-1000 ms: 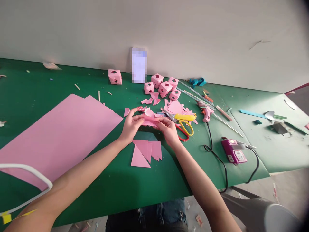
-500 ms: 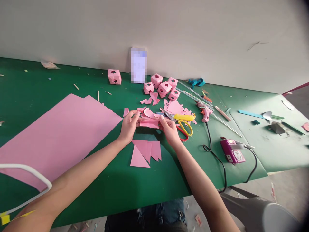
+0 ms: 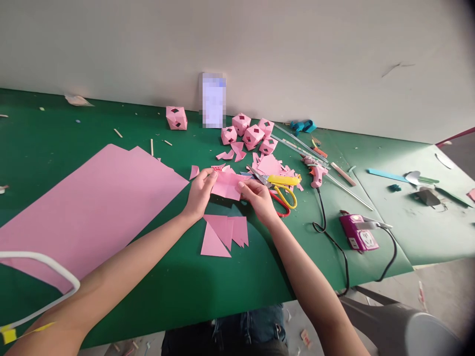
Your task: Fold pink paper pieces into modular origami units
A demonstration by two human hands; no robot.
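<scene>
Between my two hands is a small creased piece of pink paper [image 3: 227, 185], held up over the green table. My left hand [image 3: 199, 193] pinches its left edge, and my right hand [image 3: 260, 198] grips the right edge with the thumb on top. Just below lie several cut pink paper pieces [image 3: 217, 237], partly overlapping. Scissors [image 3: 284, 195] with red and yellow handles rest beside my right hand, a yellow cutter [image 3: 284, 180] lying across them. Pink paper scraps [image 3: 269, 164] are heaped behind.
Large pink sheets [image 3: 96, 207] cover the left of the table. Folded pink paper shapes [image 3: 254, 136] stand at the back near a propped phone [image 3: 213, 101]. To the right are a pink glue gun [image 3: 317, 174], clear sticks and a purple power socket [image 3: 358, 232] with black cable.
The pink paper in my hands has tilted, so more of its creased face shows now. Both hands stay nearly in place.
</scene>
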